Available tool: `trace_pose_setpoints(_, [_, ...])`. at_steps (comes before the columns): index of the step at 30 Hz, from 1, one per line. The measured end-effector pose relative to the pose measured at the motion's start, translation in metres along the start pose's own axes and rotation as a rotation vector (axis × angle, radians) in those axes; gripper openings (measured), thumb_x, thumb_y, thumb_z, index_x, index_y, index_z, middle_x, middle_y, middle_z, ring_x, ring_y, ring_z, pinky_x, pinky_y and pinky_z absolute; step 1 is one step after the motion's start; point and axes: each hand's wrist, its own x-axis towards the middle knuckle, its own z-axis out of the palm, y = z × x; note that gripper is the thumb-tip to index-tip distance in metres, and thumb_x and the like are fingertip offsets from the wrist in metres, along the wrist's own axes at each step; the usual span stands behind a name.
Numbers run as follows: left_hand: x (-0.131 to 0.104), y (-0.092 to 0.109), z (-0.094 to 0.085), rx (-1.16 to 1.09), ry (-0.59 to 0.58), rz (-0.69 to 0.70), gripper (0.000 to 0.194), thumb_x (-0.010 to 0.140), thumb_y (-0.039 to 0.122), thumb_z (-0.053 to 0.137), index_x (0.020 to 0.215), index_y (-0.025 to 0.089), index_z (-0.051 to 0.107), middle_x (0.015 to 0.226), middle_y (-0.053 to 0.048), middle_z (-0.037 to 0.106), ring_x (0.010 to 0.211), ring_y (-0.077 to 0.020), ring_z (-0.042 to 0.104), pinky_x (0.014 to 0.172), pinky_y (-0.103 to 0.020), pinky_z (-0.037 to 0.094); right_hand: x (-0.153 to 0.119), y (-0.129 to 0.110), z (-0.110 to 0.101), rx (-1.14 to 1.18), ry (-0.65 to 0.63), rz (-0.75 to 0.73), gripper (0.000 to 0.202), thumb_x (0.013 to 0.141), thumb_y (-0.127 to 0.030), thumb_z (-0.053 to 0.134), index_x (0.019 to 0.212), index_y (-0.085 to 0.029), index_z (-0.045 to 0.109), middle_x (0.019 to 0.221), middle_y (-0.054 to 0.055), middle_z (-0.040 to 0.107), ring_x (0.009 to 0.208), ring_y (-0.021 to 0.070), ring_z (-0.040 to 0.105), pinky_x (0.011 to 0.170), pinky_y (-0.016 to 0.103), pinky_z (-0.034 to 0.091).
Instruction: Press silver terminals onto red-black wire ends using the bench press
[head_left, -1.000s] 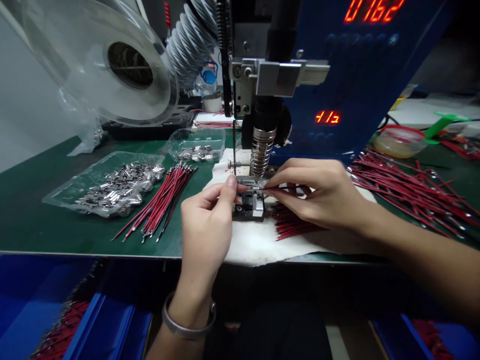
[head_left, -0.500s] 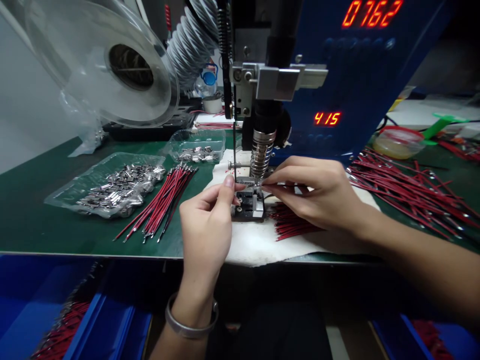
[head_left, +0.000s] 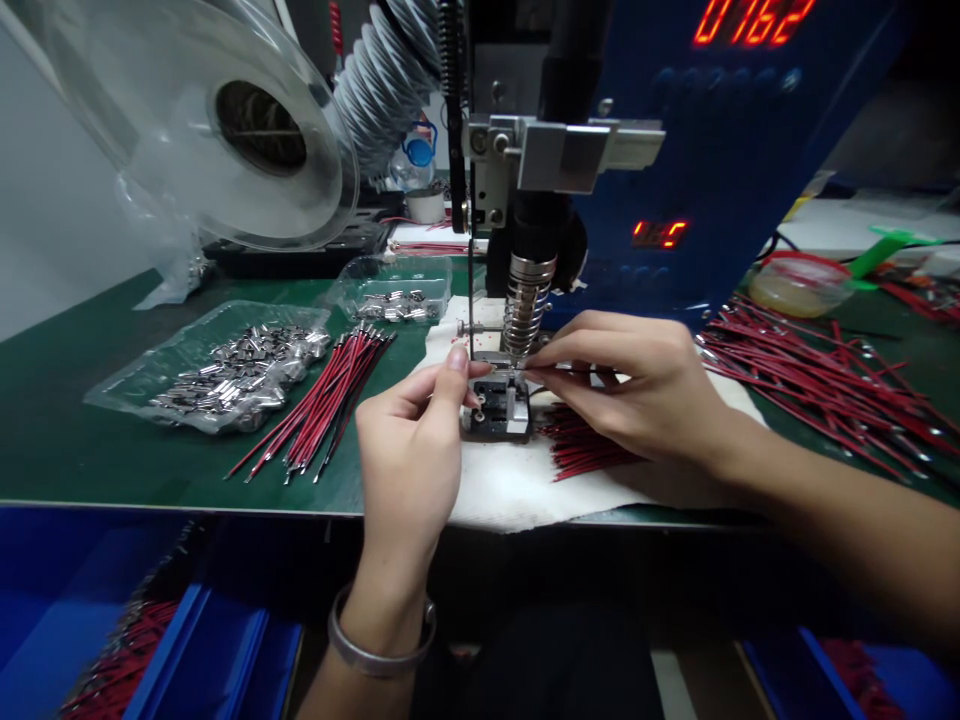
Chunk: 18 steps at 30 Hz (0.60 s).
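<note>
My left hand (head_left: 412, 430) is closed in a pinch at the left side of a small black metal fixture (head_left: 495, 408); what its fingertips hold is too small to make out. From the other side, my right hand (head_left: 630, 385) pinches a thin dark wire (head_left: 600, 371), with its fingertips at the fixture's top. Directly above them is the spring-wrapped tip (head_left: 527, 305) of a bench machine. Beneath my right hand a bundle of red and black wires (head_left: 589, 455) rests on a white cloth (head_left: 495, 490).
Left on the green table (head_left: 180, 470) are a clear tray (head_left: 127, 385) of small metal parts, a smaller clear tray (head_left: 352, 275) and a wire bundle (head_left: 322, 395). More wires (head_left: 817, 385) lie at right. A blue control box (head_left: 712, 150) and a clear fume hood (head_left: 150, 130) stand behind.
Both hands keep almost the same place at the fixture. The view has shifted slightly, and the lower red display reads differently, with its digits partly lit.
</note>
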Motion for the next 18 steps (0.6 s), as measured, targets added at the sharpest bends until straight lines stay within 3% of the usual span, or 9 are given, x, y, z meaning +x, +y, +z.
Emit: trace_pose_setpoints(18, [-0.0017, 0.0063, 0.0039, 0.048, 0.014, 0.001, 0.034, 0.083, 0.047, 0.06, 0.08, 0.015, 0.072, 0.068, -0.006, 0.063, 0.05, -0.0104, 0.048, 0.043, -0.025, 0.03, -0.0004, 0.0015, -0.0028, 0.023, 0.007, 0.009, 0.007, 0.086, -0.018, 0.063, 0.087, -0.016, 0.07, 0.082, 0.005, 0.066, 0.069, 0.0134, 0.06, 0.063, 0.026, 0.047])
